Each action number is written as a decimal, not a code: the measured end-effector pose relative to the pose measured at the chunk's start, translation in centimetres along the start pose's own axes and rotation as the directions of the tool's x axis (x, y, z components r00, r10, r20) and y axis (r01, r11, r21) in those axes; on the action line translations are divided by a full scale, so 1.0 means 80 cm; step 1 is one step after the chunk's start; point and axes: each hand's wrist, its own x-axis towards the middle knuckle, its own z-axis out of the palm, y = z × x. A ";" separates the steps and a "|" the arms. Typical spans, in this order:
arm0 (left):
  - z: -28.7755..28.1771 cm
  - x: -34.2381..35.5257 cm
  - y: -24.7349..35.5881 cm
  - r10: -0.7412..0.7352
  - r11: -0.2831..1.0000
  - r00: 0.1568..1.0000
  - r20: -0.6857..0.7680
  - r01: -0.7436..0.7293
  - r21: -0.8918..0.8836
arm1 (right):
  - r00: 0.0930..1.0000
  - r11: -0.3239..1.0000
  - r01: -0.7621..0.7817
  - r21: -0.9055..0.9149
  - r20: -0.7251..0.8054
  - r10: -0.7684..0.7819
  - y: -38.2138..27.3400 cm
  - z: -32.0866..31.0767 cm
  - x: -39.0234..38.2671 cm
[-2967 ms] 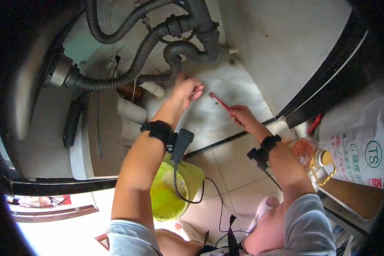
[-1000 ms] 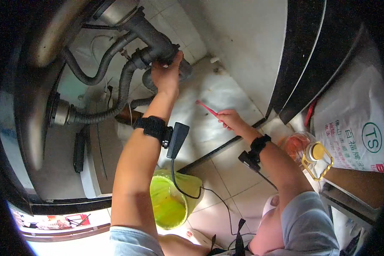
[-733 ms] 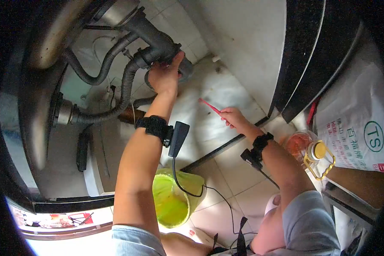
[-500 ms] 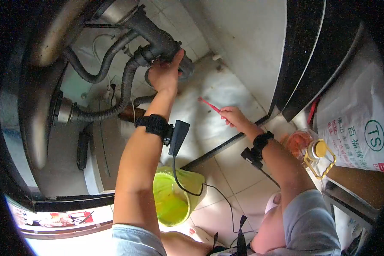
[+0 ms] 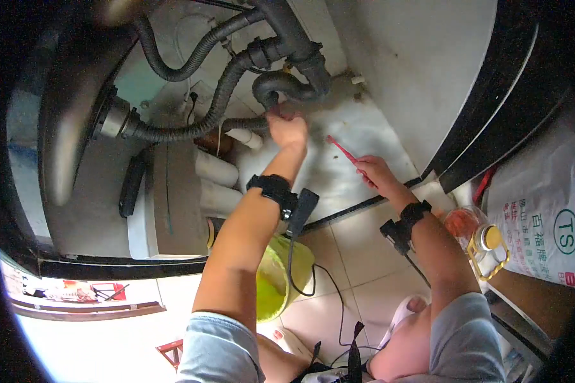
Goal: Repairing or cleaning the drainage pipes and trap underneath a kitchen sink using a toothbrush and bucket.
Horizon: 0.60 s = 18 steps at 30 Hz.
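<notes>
Under a sink, my left hand (image 5: 289, 129) reaches to the dark grey drain pipe (image 5: 287, 83), just below its curved trap. Its fingers curl round the pipe's lower end, partly hidden, where a ribbed hose (image 5: 244, 124) runs off to the left. My right hand (image 5: 375, 175), to the right and nearer, is closed on a slim red stick-like tool (image 5: 343, 149). The tool's narrow tip points up and left over the pale cabinet floor (image 5: 364, 127), apart from the pipe. Its exact kind is too small to make out.
White cylinders (image 5: 217, 169) and a grey box (image 5: 172, 204) stand left of my left forearm. A yellow-green bin (image 5: 306, 265) is below it. At right are a yellow-capped clear bottle (image 5: 490, 237) and a white printed sack (image 5: 530, 204). Cables hang from both wrist straps.
My left hand has slid down from the trap bend to the lower end of the pipe. The view has shifted, and my right hand still holds the red tool.
</notes>
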 end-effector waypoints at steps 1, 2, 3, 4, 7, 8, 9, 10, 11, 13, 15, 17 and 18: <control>-0.009 0.034 -0.033 0.004 0.997 1.000 0.010 -0.003 -0.079 | 1.000 1.000 -0.001 0.007 0.018 0.001 -0.003 0.012 -0.001; -0.010 0.033 -0.029 -0.041 0.977 0.992 0.123 0.065 -0.201 | 1.000 1.000 -0.011 0.010 0.004 0.011 0.000 0.005 0.000; -0.014 0.033 -0.022 -0.084 0.940 0.970 0.230 0.153 -0.304 | 1.000 1.000 -0.014 0.008 -0.005 0.015 0.002 -0.001 0.001; -0.021 0.023 -0.005 -0.085 0.939 0.968 0.238 0.158 -0.305 | 0.999 1.000 -0.024 -0.002 -0.025 0.024 0.005 -0.005 0.002; -0.033 0.032 -0.002 -0.230 0.874 0.915 0.332 0.344 -0.343 | 0.999 0.999 -0.039 0.001 -0.024 0.039 0.005 -0.003 0.002; -0.031 0.044 -0.019 -0.230 0.876 0.917 0.325 0.341 -0.341 | 0.999 0.999 -0.042 0.012 -0.006 0.042 0.002 0.002 0.001; -0.027 0.047 -0.023 -0.174 0.927 0.941 0.291 0.256 -0.274 | 0.999 0.999 -0.044 0.012 -0.008 0.045 0.001 0.002 0.000; -0.024 0.049 -0.028 -0.144 0.947 0.950 0.278 0.214 -0.239 | 0.999 0.999 -0.037 0.029 -0.035 0.039 -0.001 0.004 -0.002; -0.023 0.052 -0.032 -0.114 0.964 0.958 0.264 0.171 -0.202 | 0.998 0.998 -0.030 0.046 -0.062 0.033 -0.002 0.006 -0.002; -0.026 0.053 -0.024 -0.060 0.924 0.942 0.331 0.178 -0.338 | 0.998 0.999 -0.019 0.030 -0.065 0.021 -0.001 0.004 -0.003; -0.034 0.070 -0.033 -0.155 0.855 0.886 0.437 0.342 -0.390 | 0.998 1.000 -0.005 0.017 -0.058 0.006 -0.004 0.004 -0.004; -0.037 0.077 -0.045 -0.236 0.779 0.796 0.557 0.498 -0.381 | 0.998 0.999 -0.035 0.037 -0.042 0.036 0.000 0.003 -0.003; -0.035 0.076 -0.044 -0.238 0.778 0.794 0.559 0.500 -0.380 | 0.998 0.999 -0.037 0.038 -0.044 0.039 0.001 0.001 -0.002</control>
